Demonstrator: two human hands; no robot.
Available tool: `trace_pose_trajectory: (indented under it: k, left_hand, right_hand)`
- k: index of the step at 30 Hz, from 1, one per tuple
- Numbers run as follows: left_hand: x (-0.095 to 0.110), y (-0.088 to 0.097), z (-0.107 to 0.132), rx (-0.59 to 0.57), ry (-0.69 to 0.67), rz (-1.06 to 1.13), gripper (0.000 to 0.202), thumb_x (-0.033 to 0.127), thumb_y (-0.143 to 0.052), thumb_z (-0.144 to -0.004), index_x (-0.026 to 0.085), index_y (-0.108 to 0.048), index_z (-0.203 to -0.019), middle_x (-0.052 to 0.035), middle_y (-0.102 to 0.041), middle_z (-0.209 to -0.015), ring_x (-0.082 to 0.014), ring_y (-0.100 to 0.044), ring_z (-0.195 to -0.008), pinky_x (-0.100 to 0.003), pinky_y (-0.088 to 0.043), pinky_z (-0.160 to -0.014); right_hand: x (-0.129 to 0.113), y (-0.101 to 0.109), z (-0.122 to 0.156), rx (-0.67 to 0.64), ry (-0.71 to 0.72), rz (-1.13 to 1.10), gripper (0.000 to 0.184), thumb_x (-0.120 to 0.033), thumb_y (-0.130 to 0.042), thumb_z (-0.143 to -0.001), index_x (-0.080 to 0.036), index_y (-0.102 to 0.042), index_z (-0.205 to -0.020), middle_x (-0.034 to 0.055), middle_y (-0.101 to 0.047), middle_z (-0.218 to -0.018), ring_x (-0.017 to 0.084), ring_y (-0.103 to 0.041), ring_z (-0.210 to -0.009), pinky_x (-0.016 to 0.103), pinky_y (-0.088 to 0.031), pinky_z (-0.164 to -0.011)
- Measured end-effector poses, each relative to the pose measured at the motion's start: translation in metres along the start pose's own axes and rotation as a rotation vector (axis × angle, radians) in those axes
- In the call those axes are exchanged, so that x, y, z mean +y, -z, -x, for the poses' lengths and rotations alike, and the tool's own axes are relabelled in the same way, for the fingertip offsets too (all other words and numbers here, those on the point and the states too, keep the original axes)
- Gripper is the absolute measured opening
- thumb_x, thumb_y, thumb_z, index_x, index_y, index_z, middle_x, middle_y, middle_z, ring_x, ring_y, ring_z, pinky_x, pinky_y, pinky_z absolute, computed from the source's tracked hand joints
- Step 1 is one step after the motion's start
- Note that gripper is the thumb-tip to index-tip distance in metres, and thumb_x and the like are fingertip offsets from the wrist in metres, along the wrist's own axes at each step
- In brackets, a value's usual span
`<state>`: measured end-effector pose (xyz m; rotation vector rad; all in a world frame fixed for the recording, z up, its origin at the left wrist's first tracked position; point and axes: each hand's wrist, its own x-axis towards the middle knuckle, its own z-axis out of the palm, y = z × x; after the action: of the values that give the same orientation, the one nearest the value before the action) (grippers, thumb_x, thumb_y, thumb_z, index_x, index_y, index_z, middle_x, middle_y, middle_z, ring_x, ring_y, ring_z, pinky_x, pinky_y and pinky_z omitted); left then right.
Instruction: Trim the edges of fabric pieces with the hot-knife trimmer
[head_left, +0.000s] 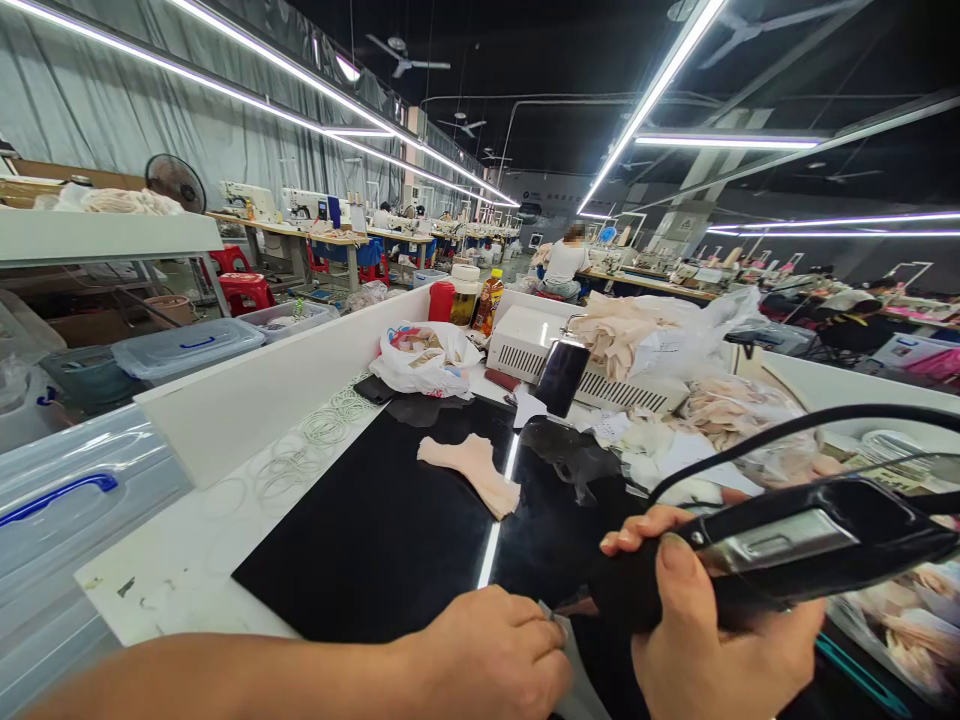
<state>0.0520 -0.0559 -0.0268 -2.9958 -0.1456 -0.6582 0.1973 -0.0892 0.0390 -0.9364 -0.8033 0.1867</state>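
My right hand is wrapped around a black corded hand tool with a silver plate on its side. The tool's cable arches up and off to the right. At the bottom middle, my left hand is closed, its fingers curled beside a thin greyish sheet; what they grip is hidden. Both hands are over the near part of a glossy black panel. Beyond them on that panel lies a pale pink fabric piece, apart from both hands.
A low white partition borders the bench on the left, near loose pale rings. At the back are a white plastic bag, a phone leaning on a vented white box, and bottles. Bagged fabric crowds the right.
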Motion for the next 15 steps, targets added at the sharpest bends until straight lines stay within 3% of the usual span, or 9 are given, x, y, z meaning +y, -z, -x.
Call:
trace_pose_trajectory:
  k: [15]
  left_hand:
    - [-0.0010,-0.0062,0.0013,0.030,-0.006,0.017,0.015,0.013,-0.049,-0.097,0.012,-0.061,-0.090,-0.0101,-0.072,-0.101,-0.0157,-0.068,-0.096,-0.024,-0.053,-0.081]
  right_hand:
    - [0.0029,-0.0072,0.0007,0.010,-0.050,-0.047,0.058,-0.030,-0.083,-0.077,-0.027,-0.054,-0.127,-0.0021,-0.065,-0.082,0.015,-0.063,-0.066,0.034,-0.059,-0.063]
